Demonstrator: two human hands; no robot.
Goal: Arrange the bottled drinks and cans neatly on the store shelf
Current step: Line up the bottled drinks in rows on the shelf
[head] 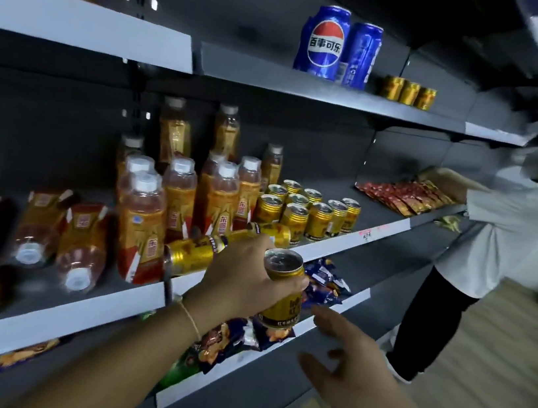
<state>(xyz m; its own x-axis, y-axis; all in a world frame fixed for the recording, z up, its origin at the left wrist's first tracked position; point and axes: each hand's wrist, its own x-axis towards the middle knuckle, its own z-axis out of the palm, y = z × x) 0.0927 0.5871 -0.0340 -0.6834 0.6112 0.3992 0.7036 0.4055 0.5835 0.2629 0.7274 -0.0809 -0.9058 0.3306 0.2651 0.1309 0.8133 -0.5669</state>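
Observation:
My left hand [243, 276] grips an upright gold can [283, 292] in front of the middle shelf [73, 307]. My right hand [351, 367] hovers just below and right of it, fingers spread and holding nothing. Fallen gold cans [191, 255] lie on their sides at the shelf's front edge, behind my left hand. Several gold cans [308, 212] stand in rows further right. Orange tea bottles [144, 221] stand in a cluster on the left of them, and more bottles [82, 246] lie tipped over at the far left.
Two blue Pepsi cans [325, 42] and three small gold cans [409, 92] stand on the upper shelf. Snack packets [322, 280] fill the lower shelf. A person in a white shirt [505, 237] works at red packets [403, 195] on the right.

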